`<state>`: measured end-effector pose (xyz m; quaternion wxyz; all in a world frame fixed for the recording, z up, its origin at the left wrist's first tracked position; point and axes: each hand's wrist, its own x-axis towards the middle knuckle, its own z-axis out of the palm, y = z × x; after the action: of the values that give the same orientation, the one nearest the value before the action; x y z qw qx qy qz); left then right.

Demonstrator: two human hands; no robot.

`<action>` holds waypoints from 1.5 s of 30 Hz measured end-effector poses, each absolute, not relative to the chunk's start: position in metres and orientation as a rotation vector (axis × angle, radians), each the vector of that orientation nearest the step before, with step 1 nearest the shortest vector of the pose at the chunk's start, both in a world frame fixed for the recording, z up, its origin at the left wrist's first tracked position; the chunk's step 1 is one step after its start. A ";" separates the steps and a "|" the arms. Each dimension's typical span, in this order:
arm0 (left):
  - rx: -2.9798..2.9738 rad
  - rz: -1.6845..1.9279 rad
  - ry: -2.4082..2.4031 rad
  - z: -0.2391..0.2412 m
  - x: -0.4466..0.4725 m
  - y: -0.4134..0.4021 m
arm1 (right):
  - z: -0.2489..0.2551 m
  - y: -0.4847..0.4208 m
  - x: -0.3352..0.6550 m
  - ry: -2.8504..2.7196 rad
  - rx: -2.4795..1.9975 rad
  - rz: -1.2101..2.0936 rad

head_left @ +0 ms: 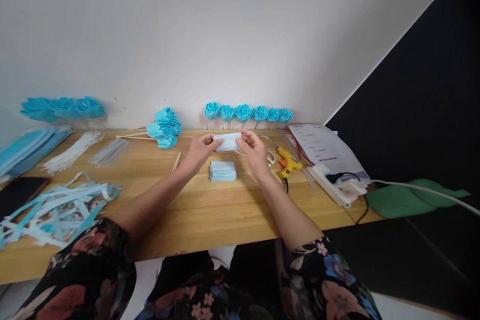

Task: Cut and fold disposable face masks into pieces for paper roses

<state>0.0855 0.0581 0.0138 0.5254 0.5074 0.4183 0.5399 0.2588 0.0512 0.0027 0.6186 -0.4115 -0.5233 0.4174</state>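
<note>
Between my two hands a small pale-blue folded rectangle [228, 142], paper or cloth, is held level above the table. My left hand [201, 150] pinches its left end, thumb in front and fingers behind. At the right end, the thumb and fingers of my right hand [254, 150] close on it the same way. Just below on the wooden table [210, 210] lies a neat stack of similar pale-blue rectangles [223, 171]. Part of a white cable loop shows behind my right hand.
Blue fabric roses [243, 112] line the wall, with more roses [165, 127] on sticks to the left. A yellow glue gun [288, 162] and white power strip [339, 185] lie right. Cut strips [60, 212], white cords [73, 150] and blue masks [32, 147] lie left.
</note>
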 end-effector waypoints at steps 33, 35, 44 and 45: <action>1.513 1.186 0.976 0.024 0.082 0.055 | 0.003 0.049 0.260 -1.477 -1.043 0.756; 1.613 1.166 1.025 0.026 0.082 0.053 | 0.002 0.048 0.259 -1.562 -1.060 0.658; 1.257 1.253 0.871 0.022 0.080 0.059 | -0.006 0.052 0.258 -1.579 -0.881 0.925; 1.235 1.261 0.857 0.022 0.079 0.059 | -0.007 0.052 0.258 -1.575 -0.874 0.952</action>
<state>0.0792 0.0594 0.0215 0.5563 0.5232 0.3628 0.5340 0.2583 0.0523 -0.0074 0.5244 -0.3654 -0.6581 0.3980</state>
